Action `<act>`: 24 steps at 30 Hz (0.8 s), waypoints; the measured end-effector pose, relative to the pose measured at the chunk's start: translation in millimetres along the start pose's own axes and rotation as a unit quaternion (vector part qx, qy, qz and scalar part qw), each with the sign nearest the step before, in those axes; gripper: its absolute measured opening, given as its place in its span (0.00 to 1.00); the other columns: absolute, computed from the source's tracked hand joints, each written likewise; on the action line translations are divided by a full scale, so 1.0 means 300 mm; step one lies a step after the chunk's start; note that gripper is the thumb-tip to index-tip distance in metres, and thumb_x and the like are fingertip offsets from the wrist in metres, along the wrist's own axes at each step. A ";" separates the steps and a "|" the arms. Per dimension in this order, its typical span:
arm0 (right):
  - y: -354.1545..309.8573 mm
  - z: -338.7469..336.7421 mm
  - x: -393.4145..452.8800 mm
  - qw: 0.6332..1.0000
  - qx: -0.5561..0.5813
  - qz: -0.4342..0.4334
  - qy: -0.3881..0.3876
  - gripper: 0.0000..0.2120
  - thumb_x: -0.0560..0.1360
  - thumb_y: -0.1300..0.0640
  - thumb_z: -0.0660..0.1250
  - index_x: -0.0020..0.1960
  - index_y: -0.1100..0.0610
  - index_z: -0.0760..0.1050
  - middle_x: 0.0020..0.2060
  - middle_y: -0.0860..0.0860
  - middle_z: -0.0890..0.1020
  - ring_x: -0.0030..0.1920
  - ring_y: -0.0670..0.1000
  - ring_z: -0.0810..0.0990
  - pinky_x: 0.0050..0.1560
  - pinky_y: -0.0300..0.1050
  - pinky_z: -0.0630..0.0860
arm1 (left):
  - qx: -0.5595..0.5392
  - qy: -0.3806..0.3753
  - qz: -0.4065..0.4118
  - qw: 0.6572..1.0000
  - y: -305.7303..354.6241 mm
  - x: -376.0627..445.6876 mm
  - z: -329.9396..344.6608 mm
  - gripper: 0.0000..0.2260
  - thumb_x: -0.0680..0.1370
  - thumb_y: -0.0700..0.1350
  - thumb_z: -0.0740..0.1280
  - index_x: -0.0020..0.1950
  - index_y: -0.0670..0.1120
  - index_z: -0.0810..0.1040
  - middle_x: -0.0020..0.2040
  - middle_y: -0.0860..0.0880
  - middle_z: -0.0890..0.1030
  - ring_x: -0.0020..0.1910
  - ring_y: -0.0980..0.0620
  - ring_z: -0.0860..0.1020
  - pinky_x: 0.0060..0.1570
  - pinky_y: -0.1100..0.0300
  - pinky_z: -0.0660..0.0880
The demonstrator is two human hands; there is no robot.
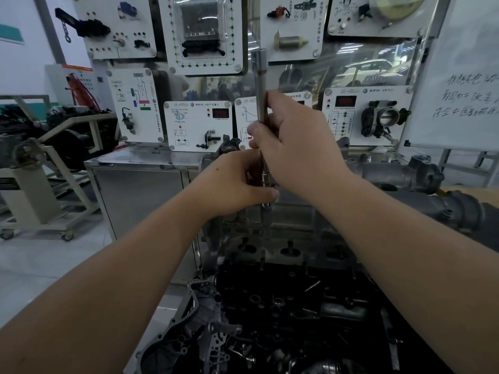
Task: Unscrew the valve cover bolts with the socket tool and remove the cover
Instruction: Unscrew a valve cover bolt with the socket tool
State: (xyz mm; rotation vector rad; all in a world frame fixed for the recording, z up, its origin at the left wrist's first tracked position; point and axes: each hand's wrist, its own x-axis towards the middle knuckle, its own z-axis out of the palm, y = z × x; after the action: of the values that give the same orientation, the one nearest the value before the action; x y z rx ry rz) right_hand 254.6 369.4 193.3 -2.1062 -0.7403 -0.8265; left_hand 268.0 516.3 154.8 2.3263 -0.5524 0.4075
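Behind everything, a display wall (205,122) carries white sensor boards. Below it the engine (297,306) fills the lower middle, its dark top studded with bolts and holes. Above the engine the right hand (294,141) curls around the upright socket tool (261,85), gripping its shaft midway. Just beneath, the left hand (237,184) pinches the tool's lower end, which points down at the engine.

The socket tool (261,109) stands upright between the fingers (255,129) of both hands, right hand (294,141) above left hand (237,184). Below the fingers sits the engine (291,292); behind them hang display panels (198,125)
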 end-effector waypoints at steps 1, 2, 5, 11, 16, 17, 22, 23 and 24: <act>0.000 -0.002 -0.002 1.000 0.006 -0.001 0.000 0.07 0.83 0.58 0.64 0.59 0.57 0.75 0.44 0.51 0.84 0.46 0.51 0.84 0.47 0.50 0.81 | 0.007 0.000 -0.003 1.000 -0.001 0.001 0.000 0.11 0.72 0.48 0.77 0.51 0.47 0.82 0.45 0.46 0.85 0.43 0.47 0.83 0.48 0.48 0.80; 0.000 -0.002 -0.004 1.000 0.012 -0.002 0.002 0.07 0.83 0.58 0.64 0.60 0.57 0.75 0.44 0.51 0.84 0.46 0.51 0.85 0.47 0.51 0.81 | 0.019 -0.003 -0.004 1.000 -0.003 0.003 0.001 0.10 0.72 0.47 0.76 0.50 0.47 0.81 0.43 0.47 0.84 0.41 0.49 0.82 0.46 0.50 0.80; 0.002 -0.006 -0.006 1.000 0.019 -0.003 0.005 0.09 0.83 0.58 0.64 0.62 0.57 0.75 0.44 0.52 0.85 0.46 0.52 0.85 0.48 0.52 0.81 | 0.098 -0.016 0.009 0.995 -0.001 0.004 0.015 0.09 0.71 0.48 0.75 0.46 0.50 0.78 0.36 0.52 0.81 0.35 0.56 0.79 0.38 0.55 0.77; 0.008 -0.037 -0.003 0.998 0.032 -0.013 0.042 0.09 0.82 0.57 0.64 0.61 0.58 0.76 0.42 0.53 0.85 0.44 0.52 0.85 0.47 0.55 0.81 | 0.117 -0.009 0.015 0.993 -0.006 0.008 0.022 0.10 0.70 0.48 0.75 0.45 0.56 0.75 0.38 0.55 0.82 0.38 0.58 0.80 0.44 0.51 0.81; 0.032 -0.056 -0.020 0.999 0.014 0.000 0.043 0.09 0.82 0.57 0.65 0.61 0.57 0.76 0.43 0.50 0.85 0.44 0.49 0.85 0.47 0.52 0.81 | 0.093 -0.004 0.011 0.996 -0.019 0.008 0.015 0.11 0.72 0.47 0.77 0.46 0.56 0.75 0.43 0.56 0.82 0.40 0.63 0.80 0.46 0.56 0.80; 0.039 -0.060 -0.025 0.999 0.011 0.007 0.041 0.08 0.82 0.57 0.65 0.61 0.56 0.76 0.42 0.50 0.85 0.44 0.49 0.85 0.46 0.53 0.82 | 0.083 0.001 0.012 0.996 -0.021 0.006 0.014 0.12 0.72 0.47 0.77 0.44 0.57 0.75 0.42 0.56 0.82 0.39 0.64 0.79 0.43 0.59 0.78; 0.064 -0.100 -0.040 0.998 -0.005 0.042 0.035 0.05 0.82 0.58 0.65 0.57 0.55 0.75 0.41 0.51 0.84 0.43 0.52 0.85 0.46 0.55 0.82 | 0.053 0.038 0.023 0.998 -0.017 -0.008 0.018 0.12 0.74 0.44 0.77 0.42 0.57 0.75 0.38 0.56 0.79 0.34 0.66 0.76 0.35 0.73 0.71; 0.068 -0.114 -0.043 0.998 -0.014 0.049 0.031 0.06 0.82 0.57 0.65 0.58 0.55 0.76 0.42 0.51 0.84 0.43 0.52 0.85 0.45 0.54 0.81 | 0.050 0.037 0.025 0.998 -0.013 -0.011 0.016 0.12 0.75 0.44 0.77 0.42 0.58 0.76 0.37 0.56 0.80 0.34 0.66 0.77 0.36 0.73 0.72; 0.070 -0.128 -0.046 0.998 -0.028 0.053 0.026 0.07 0.82 0.56 0.65 0.59 0.55 0.76 0.43 0.51 0.84 0.43 0.52 0.84 0.44 0.52 0.81 | 0.044 0.032 0.023 0.998 -0.005 -0.015 0.011 0.11 0.76 0.45 0.77 0.42 0.59 0.77 0.36 0.57 0.81 0.36 0.66 0.78 0.37 0.73 0.72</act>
State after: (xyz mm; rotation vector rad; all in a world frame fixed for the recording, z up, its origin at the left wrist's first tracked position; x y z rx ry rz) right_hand 248.7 323.8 194.0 -2.1460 -0.5797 -0.8492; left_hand 265.3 516.3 149.8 2.3787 -0.5691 0.5358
